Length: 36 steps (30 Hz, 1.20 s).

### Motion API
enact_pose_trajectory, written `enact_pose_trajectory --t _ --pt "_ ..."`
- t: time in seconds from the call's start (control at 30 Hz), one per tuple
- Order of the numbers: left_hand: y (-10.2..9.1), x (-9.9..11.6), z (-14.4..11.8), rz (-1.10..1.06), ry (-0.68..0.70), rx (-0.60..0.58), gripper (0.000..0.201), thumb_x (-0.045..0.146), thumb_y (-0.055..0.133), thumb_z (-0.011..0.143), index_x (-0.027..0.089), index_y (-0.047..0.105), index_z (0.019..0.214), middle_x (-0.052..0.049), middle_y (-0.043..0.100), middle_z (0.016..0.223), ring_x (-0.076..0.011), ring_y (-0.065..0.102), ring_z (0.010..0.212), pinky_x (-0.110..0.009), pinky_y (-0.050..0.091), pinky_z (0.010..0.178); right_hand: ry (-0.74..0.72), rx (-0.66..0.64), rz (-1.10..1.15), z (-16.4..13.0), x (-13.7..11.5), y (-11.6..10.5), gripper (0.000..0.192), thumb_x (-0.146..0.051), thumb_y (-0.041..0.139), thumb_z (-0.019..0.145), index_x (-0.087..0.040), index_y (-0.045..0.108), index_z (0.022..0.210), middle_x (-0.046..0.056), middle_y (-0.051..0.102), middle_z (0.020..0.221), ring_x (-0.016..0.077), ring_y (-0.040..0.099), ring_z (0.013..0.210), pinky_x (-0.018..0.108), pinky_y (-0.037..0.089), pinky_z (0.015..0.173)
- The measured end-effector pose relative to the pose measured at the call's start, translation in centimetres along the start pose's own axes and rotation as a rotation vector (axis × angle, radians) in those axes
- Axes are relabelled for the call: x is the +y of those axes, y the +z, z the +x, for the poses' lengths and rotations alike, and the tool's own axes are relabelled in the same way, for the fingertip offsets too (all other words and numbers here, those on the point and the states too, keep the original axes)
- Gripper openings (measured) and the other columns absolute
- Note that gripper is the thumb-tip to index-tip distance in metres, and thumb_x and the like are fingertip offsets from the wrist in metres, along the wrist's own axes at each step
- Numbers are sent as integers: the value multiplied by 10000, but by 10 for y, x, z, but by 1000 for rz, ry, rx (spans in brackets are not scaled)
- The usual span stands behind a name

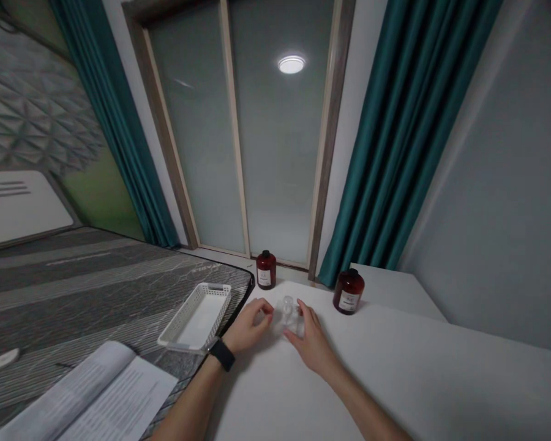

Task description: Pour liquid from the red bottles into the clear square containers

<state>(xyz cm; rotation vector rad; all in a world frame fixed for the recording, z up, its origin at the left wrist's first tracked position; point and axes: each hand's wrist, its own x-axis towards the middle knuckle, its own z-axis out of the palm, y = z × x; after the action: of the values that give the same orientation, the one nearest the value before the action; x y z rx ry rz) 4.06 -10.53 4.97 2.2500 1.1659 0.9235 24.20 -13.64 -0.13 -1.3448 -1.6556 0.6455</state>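
A frosted window point(252, 141) fills the upper middle of the frame, flanked by teal curtains point(395, 141) on both sides, with a round lamp reflection point(291, 64) near the top centre. A grey patterned mattress point(82, 275) spreads across the left, and a white table point(395, 373) takes up the lower right. At the lower left lies an open book point(96, 398), and just above it, on the mattress edge, a white perforated basket point(196, 316). Two dark brown bottles with white labels stand toward the middle: the wider bottle point(348, 291) on the table right of centre, the narrower bottle point(266, 270) at the window's foot. Just below centre, the left hand point(250, 329), with a black watch point(222, 354) on its wrist, and the right hand point(310, 340) curl their fingers from either side around a small clear container point(288, 312) resting on the table; how firmly they grip it cannot be told.
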Motion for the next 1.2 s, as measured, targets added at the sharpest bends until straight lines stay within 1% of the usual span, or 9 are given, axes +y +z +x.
enact_pose_trajectory --t 0.13,0.27,0.33,0.43,0.5,0.6,0.73,0.93,1.2 --pt "7 -17 13 69 -115 251 181 276 471 905 181 593 1000 -73 663 958 -238 627 934 -398 482 887 -13 -63 -6 -11 3 -22 621 -245 648 777 -224 453 1366 105 541 1330 280 497 1296 429 379 1122" --pt "-2 -37 48 134 -202 405 318 346 521 885 145 537 1131 -117 629 1037 -268 627 964 -428 496 898 41 -145 -43 -26 -3 -44 608 -225 649 764 -214 475 1347 108 538 1350 279 489 1307 417 363 1137" --pt "-9 -43 69 182 -224 436 488 385 601 839 114 500 1232 -160 596 1134 -308 594 1071 -463 459 972 65 -168 -48 -33 -7 -51 621 -214 650 757 -212 473 1353 111 540 1356 286 479 1315 420 345 1149" --pt "-14 -46 98 242 -252 434 635 432 660 805 99 460 1307 -202 554 1249 -344 522 1226 -468 398 1060 90 -185 -29 -41 -9 -57 642 -204 649 748 -202 470 1364 120 539 1363 300 467 1325 425 323 1163" --pt "-14 -46 111 267 -277 412 681 451 697 780 101 461 1315 -217 549 1287 -355 500 1273 -456 388 1073 101 -194 -8 -44 -8 -60 653 -213 653 745 -201 466 1371 123 529 1380 306 458 1333 429 313 1169" --pt "-11 -45 120 275 -311 357 637 462 727 763 137 508 1265 -196 615 1235 -344 578 1203 -423 448 1001 110 -197 23 -48 -6 -63 663 -221 659 732 -202 470 1368 121 526 1388 309 462 1330 434 318 1166" --pt "-8 -44 121 258 -350 316 545 480 703 797 190 523 1222 -143 702 1115 -310 678 1043 -380 506 866 112 -198 49 -51 -7 -66 655 -211 646 732 -188 470 1362 127 536 1368 301 478 1316 429 334 1156" --pt "-6 -36 112 220 -312 280 491 436 731 781 197 530 1161 -117 718 1068 -287 694 1000 -352 514 832 114 -177 39 -52 -6 -62 640 -209 637 732 -188 477 1351 119 543 1352 287 492 1302 414 341 1148" --pt "14 -3 68 127 -178 228 494 413 730 769 187 511 1150 -96 696 1057 -262 687 961 -351 524 826 67 -168 13 -58 -2 -67 610 -220 638 752 -189 481 1341 111 555 1335 270 524 1254 395 374 1116"
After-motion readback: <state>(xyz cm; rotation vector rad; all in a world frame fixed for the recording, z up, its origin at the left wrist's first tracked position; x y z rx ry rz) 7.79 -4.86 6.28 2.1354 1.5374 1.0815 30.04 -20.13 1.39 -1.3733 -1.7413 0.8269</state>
